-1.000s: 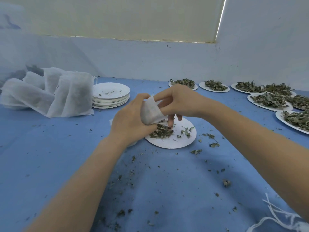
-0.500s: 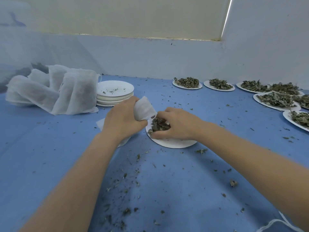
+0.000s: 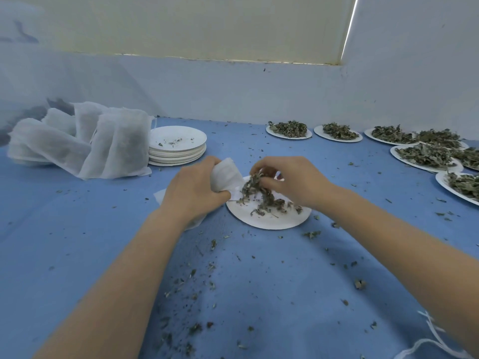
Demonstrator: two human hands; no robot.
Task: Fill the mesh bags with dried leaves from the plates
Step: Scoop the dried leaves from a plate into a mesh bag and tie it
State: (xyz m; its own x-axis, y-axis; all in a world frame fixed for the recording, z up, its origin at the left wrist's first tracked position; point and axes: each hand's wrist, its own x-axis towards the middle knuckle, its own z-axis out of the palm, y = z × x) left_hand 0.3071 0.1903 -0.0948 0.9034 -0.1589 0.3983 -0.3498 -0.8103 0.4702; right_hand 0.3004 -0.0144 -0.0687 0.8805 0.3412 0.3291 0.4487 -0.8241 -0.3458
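My left hand (image 3: 193, 190) grips a white mesh bag (image 3: 226, 177) at the left edge of a white plate (image 3: 267, 220) in the middle of the blue table. My right hand (image 3: 290, 182) pinches a bunch of dried leaves (image 3: 252, 185) and holds it just above the plate, close to the bag's mouth. More loose dried leaves lie on the plate under that hand. The bag's lower part is hidden behind my left hand.
Several filled mesh bags (image 3: 85, 143) lean at the far left beside a stack of empty plates (image 3: 177, 149). Several plates of dried leaves (image 3: 425, 156) line the far right. Leaf crumbs litter the blue cloth (image 3: 259, 294). White strings (image 3: 425, 345) lie at the near right.
My right hand dropped from the bag's mouth to the plate, gathered leaves there and has now lifted a bunch toward the bag. My left hand kept holding the bag.
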